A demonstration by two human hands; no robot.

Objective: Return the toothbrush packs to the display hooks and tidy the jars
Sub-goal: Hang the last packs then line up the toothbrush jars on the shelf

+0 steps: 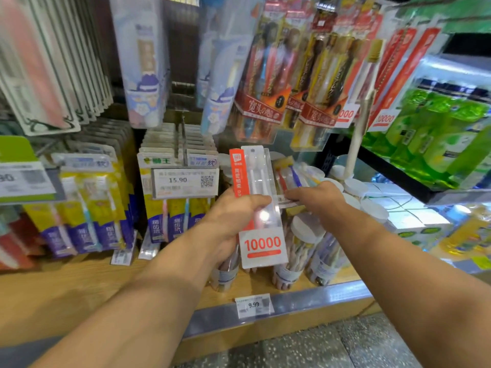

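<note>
**One pack in hand, the hook not yet found**

The left hand [233, 208] grasps a toothbrush pack [259, 205] around its middle, thumb across the front, and holds it upright in front of the jars [303, 243]. The right hand [316, 197] reaches in from the right and its fingertips pinch something thin and clear just beside the pack, perhaps a second pack or a label strip; it cannot be told which. The jars stand on the wooden shelf [79, 282], behind and under the pack, close together. More red packs [398, 75] hang on hooks above and to the right.

The risk seems to be this: the pack is long and is held low, so when it is lifted toward a hook its lower edge may knock a jar lid. The hanging hole at the top is also small and may miss the hook.

The hooks themselves are hidden behind the hanging packs. The upper rows are blurred, and the left hand covers one jar.
</note>
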